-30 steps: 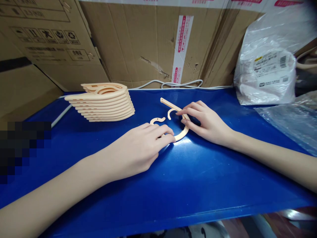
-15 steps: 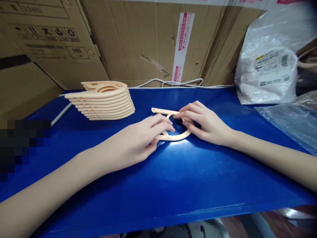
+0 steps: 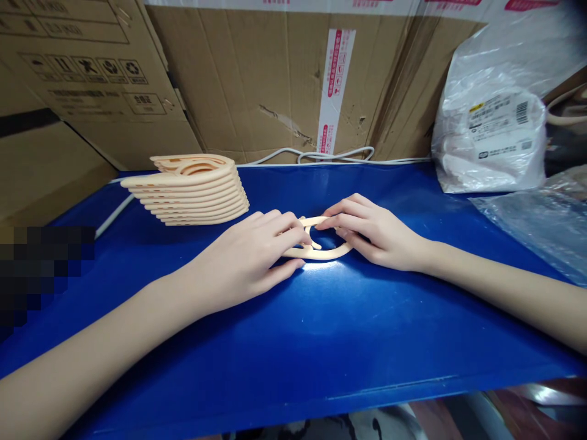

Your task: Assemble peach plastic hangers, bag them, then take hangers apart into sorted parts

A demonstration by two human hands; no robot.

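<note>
A cream plastic folding clothes hanger [image 3: 326, 254] lies low on the blue tabletop between my two hands. My left hand [image 3: 263, 250] is closed on its left end, thumb at the near side, and covers that part. Curled around the right end of the hanger, the fingers of my right hand [image 3: 371, 235] touch its far bar and its rounded bend. A small curved hook piece shows inside the loop. To the left stands a neat stack of matching folded hangers [image 3: 197, 192], apart from both hands.
Cardboard boxes [image 3: 257, 67] form a wall behind the blue tabletop [image 3: 321, 348]. A white cable [image 3: 330, 156] runs along the back edge. At the back right sits a clear plastic bag [image 3: 490, 140] with a labelled white package inside, and loose plastic film [image 3: 527, 226] lies in front.
The far bar of the hanger, which stuck out at an angle to the upper left, has swung in toward the near bar. My left hand now covers its end.
</note>
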